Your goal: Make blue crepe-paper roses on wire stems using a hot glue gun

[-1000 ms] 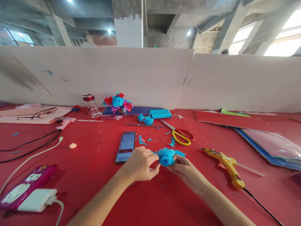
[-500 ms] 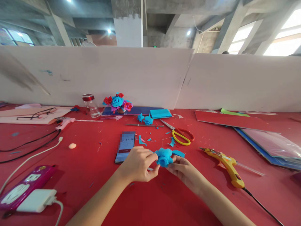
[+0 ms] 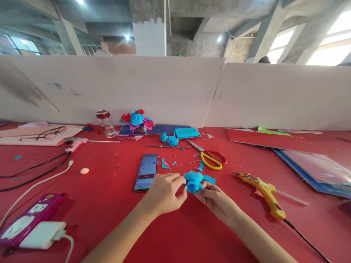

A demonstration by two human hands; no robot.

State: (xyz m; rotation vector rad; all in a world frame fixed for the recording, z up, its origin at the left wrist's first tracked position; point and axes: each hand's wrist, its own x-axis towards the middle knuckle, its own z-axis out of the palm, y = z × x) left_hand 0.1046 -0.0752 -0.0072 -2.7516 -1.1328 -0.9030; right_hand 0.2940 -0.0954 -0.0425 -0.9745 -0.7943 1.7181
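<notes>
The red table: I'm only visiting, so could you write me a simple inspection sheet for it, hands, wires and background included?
Surface: red table, small blue scraps on it.
Things in hand: blue flower; two more blue flowers lie farther back.
Clutter: phone, scissors, yellow glue gun.
Hands: right hand holds the blue flower's right side; left hand has fingers at its left edge, grip unclear.
Cables: black cord from the glue gun; white cable at left.
Surroundings: pale partition behind the table; pillar beyond.
</notes>
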